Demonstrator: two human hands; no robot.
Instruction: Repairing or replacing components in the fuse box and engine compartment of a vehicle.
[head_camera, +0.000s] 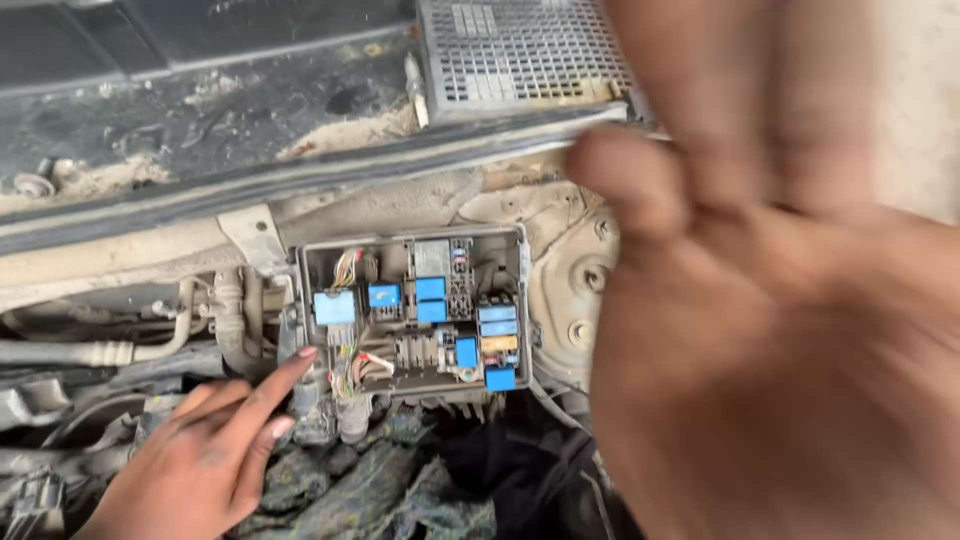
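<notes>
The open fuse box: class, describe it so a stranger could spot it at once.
Below the black rubber seal crossing the engine bay sits the open fuse box, a grey rectangular tray. The left hand points a finger at its lower left corner. Unlike the dusty hoses beside it, it holds bright blue relays.

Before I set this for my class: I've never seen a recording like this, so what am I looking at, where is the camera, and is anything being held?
The camera sits on the person's head, looking down into a car's engine bay. In the middle is an open fuse box with blue relays and thin wires. The left hand points a finger at the box's lower left corner. The right hand is raised open close to the lens, so it looks big and blurred. Neither hand holds anything. Dark rags lie below the box.
</notes>
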